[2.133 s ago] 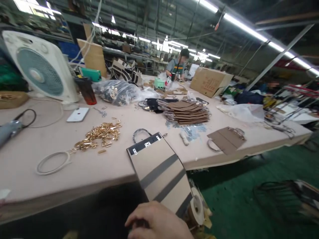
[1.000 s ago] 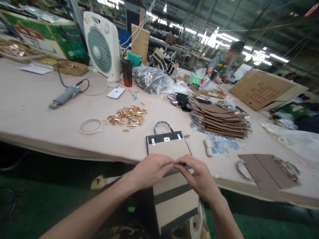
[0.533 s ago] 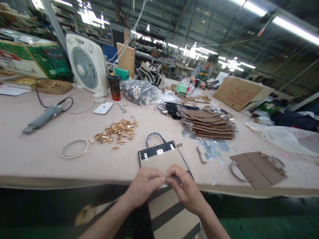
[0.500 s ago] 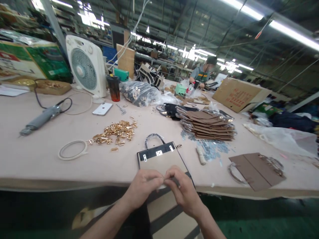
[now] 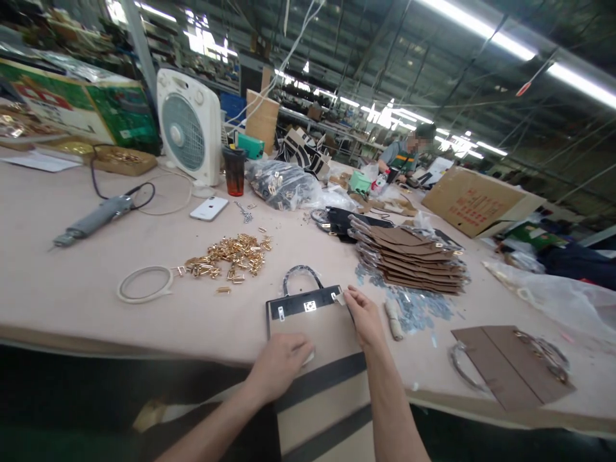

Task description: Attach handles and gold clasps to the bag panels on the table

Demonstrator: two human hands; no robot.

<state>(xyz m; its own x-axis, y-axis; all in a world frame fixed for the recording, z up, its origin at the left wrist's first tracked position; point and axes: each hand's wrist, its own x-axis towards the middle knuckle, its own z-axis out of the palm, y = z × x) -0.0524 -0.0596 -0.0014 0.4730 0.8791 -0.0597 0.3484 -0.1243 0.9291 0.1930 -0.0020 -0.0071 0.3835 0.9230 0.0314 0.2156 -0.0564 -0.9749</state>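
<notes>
A beige bag panel with dark stripes lies over the table's near edge. Its black top band carries small metal fittings, and a loop handle sticks out beyond it. My left hand rests on the panel's lower left with fingers curled; a small pale bit shows at the fingertips. My right hand reaches along the panel's right side. Its thumb and forefinger pinch at the band's top right corner, and I cannot make out what is between them.
On the table are a pile of gold fittings, a white ring, a stack of brown panels, a single brown panel, a phone, a power tool and a fan. A person works at the far end beside a carton.
My hands were pinched together over the panel's middle. They have parted: the right went up to the band's corner and the left dropped onto the panel. The view shifted slightly.
</notes>
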